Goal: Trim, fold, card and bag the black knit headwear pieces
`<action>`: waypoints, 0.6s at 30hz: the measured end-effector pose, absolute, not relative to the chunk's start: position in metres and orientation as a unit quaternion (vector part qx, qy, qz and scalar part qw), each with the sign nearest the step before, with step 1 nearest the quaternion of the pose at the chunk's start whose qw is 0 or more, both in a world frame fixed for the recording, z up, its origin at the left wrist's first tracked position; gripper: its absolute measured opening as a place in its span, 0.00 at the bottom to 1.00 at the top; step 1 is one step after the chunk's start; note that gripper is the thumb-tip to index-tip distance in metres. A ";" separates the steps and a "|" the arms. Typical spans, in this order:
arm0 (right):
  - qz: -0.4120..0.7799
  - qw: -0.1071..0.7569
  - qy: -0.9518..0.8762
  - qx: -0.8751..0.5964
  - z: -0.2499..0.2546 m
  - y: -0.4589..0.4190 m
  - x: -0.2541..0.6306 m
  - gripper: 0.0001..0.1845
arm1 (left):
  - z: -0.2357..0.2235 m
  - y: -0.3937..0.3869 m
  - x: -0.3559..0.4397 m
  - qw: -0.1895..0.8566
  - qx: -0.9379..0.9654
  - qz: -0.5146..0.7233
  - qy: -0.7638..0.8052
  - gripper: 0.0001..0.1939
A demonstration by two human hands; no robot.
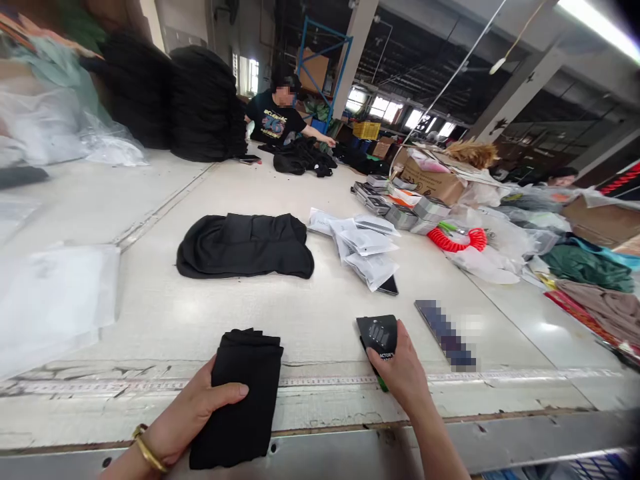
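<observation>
Left hand point(195, 412): Lay open, fingers point(235, 393) flat and unclenched on folded black cloth point(245, 400) at the table point(165, 320) edge.
Right hand point(400, 367): Grasped a black tag point(377, 335), fingers closed around it; a green edge point(383, 384) showed beneath.
Around: A black bundle point(245, 247), bagged packets point(357, 247), a red coiled hose point(457, 240) and a cardboard box point(430, 180) lay ahead; a co-worker point(277, 113) sat beyond by black piles point(200, 107).
Writing: The tag read "ACTORY", partly hidden; a strip point(445, 337) just right of it was blurred, unreadable.
</observation>
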State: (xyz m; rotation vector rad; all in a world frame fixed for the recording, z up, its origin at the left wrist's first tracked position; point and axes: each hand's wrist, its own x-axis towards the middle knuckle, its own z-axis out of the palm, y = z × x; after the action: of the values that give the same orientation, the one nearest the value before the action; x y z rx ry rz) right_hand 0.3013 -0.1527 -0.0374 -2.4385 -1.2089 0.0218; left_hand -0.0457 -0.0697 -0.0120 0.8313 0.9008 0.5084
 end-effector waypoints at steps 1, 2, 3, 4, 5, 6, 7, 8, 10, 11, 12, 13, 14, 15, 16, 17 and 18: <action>0.018 0.217 -0.435 -0.874 -0.034 -0.150 0.298 0.46 | -0.011 -0.069 -0.045 0.791 0.383 0.243 0.410 0.25; 0.033 0.224 -0.435 -0.871 -0.030 -0.148 0.292 0.45 | -0.011 -0.069 -0.044 0.796 0.379 0.248 0.401 0.24; 0.052 0.230 -0.439 -0.867 -0.025 -0.144 0.284 0.45 | -0.011 -0.069 -0.044 0.800 0.374 0.253 0.395 0.24; 0.075 0.238 -0.446 -0.859 -0.020 -0.141 0.274 0.45 | -0.011 -0.068 -0.042 0.802 0.367 0.259 0.393 0.24; 0.101 0.245 -0.459 -0.848 -0.014 -0.137 0.261 0.45 | -0.012 -0.069 -0.041 0.801 0.361 0.267 0.396 0.24; 0.127 0.256 -0.474 -0.833 -0.008 -0.134 0.246 0.45 | -0.013 -0.069 -0.040 0.797 0.356 0.278 0.402 0.24; 0.153 0.269 -0.489 -0.816 -0.004 -0.130 0.229 0.45 | -0.014 -0.071 -0.038 0.789 0.350 0.294 0.411 0.25; 0.177 0.285 -0.504 -0.796 -0.001 -0.127 0.209 0.45 | -0.014 -0.073 -0.036 0.778 0.344 0.314 0.421 0.26; 0.218 0.322 -0.531 -0.753 0.000 -0.123 0.169 0.46 | -0.014 -0.077 -0.033 0.747 0.338 0.369 0.438 0.27; 0.235 0.341 -0.542 -0.731 -0.003 -0.122 0.149 0.46 | -0.014 -0.079 -0.031 0.727 0.336 0.397 0.448 0.27; 0.246 0.360 -0.550 -0.712 -0.007 -0.121 0.131 0.46 | -0.013 -0.081 -0.030 0.707 0.334 0.423 0.458 0.27; 0.252 0.377 -0.556 -0.697 -0.013 -0.121 0.114 0.46 | -0.012 -0.082 -0.029 0.691 0.331 0.445 0.464 0.28; 0.253 0.391 -0.558 -0.687 -0.021 -0.122 0.101 0.45 | -0.011 -0.083 -0.028 0.681 0.325 0.462 0.465 0.28; 0.251 0.400 -0.561 -0.679 -0.029 -0.122 0.091 0.44 | -0.011 -0.084 -0.027 0.679 0.317 0.474 0.463 0.29; 0.249 0.405 -0.567 -0.673 -0.037 -0.123 0.083 0.43 | -0.012 -0.084 -0.027 0.684 0.306 0.479 0.457 0.31; 0.246 0.407 -0.574 -0.667 -0.045 -0.123 0.079 0.42 | -0.013 -0.083 -0.027 0.695 0.295 0.481 0.446 0.31; 0.243 0.408 -0.582 -0.660 -0.051 -0.122 0.078 0.41 | -0.016 -0.082 -0.028 0.707 0.286 0.482 0.432 0.31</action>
State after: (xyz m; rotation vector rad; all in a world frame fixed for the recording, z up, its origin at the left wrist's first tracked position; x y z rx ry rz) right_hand 0.0778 -0.1224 -0.0514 -1.6646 -1.4663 0.6132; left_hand -0.0277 -0.0821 -0.0158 0.6357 0.9591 1.0703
